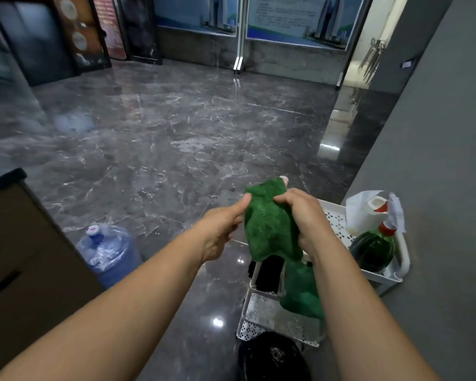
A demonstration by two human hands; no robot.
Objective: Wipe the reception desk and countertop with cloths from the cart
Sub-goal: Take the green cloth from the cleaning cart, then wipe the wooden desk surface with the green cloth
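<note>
A shaggy dark-green microfibre cloth [270,224] is held up in the air just above the left side of a white perforated plastic cart [382,279], clear of its shelves and hanging loosely downward. The cloth's left edge is pinched between the thumb and curled fingers of the left hand [223,229]. Its right side is gripped by the right hand [302,218], whose fingers are wrapped over the fabric. A fingertip is seen above the cloth's upper edge; it cannot be told which hand it belongs to.

On a lower shelf of the cart, below the held cloth, a second green cloth [300,292] is draped. In the cart's top tray, a dark-green round bottle with a red cap [374,248] is stood at the near end, and a white jug wrapped in a white plastic bag [368,210] is set just behind it. A black bag [272,358] is seen at the near foot of the cart.

Well to the left of the cart, a blue water barrel covered in clear plastic [107,251] is stood on the glossy grey marble floor [176,133], beside a brown cabinet with a black top edge [19,243]. The cart is backed on its right by a plain grey wall [437,160].
</note>
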